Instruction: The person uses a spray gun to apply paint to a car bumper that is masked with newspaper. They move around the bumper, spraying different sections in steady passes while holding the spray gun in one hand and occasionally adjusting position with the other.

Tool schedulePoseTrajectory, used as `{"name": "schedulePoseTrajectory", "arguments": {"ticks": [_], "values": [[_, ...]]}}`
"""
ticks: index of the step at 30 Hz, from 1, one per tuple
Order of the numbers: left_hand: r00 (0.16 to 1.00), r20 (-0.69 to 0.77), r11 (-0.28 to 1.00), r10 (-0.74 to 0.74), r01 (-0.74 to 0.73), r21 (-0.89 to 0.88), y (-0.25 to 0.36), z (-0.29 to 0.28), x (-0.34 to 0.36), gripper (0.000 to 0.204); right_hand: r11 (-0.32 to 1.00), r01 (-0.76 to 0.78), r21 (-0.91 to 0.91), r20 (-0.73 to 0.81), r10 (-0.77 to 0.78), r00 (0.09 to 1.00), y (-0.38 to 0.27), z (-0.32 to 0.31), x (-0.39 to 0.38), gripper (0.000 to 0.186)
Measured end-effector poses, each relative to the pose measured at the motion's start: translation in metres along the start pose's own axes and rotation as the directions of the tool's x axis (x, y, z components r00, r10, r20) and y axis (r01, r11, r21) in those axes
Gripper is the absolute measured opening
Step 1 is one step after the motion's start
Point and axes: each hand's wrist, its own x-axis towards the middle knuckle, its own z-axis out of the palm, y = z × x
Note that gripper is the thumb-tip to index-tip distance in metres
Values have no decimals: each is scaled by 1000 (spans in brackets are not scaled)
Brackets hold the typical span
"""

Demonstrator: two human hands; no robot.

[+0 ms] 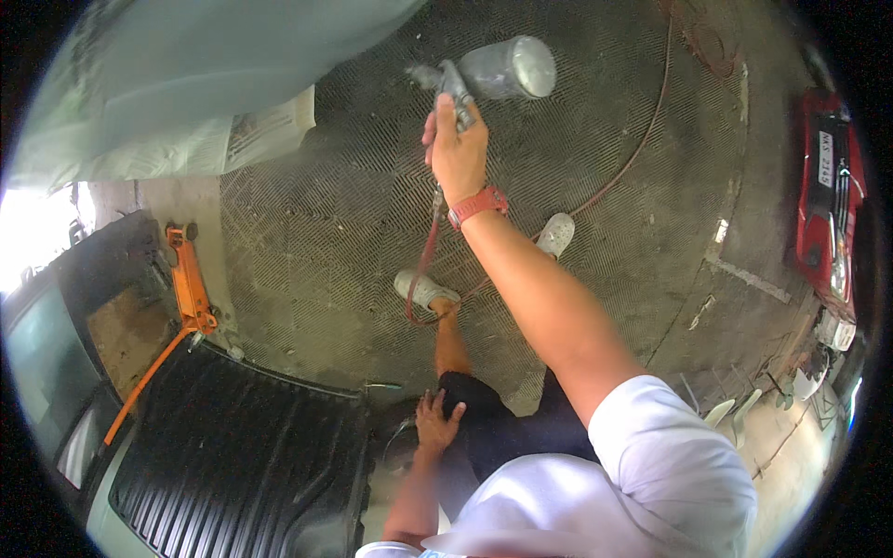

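My right hand point(459, 149), with a red watch on the wrist, is closed around the handle of a metal spray gun point(453, 86). A pale, cloudy cup point(510, 69) is fixed to the gun and tilts to the right. The nozzle side faces left, near a greyish sheet-covered surface point(186, 84) and apart from it. From the bottom of the handle a red hose point(430, 246) loops down by my shoes and off to the far right. My left hand point(437, 423) lies on my left knee with its fingers spread, holding nothing.
An orange floor jack point(191, 284) with a long handle stands at the left. Behind it, a ribbed black truck-bed liner point(251, 446) fills the lower left. Masking paper point(270, 130) hangs at the sheet's edge. A red car part point(823, 205) lies at the far right.
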Motion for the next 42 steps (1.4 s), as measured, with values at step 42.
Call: {"name": "schedulePoseTrajectory", "arguments": {"ticks": [42], "values": [[943,8,935,-334,330,131,131,-38,245,53,947,322,10,-101,-319,942,-45,-160,199,43]]}}
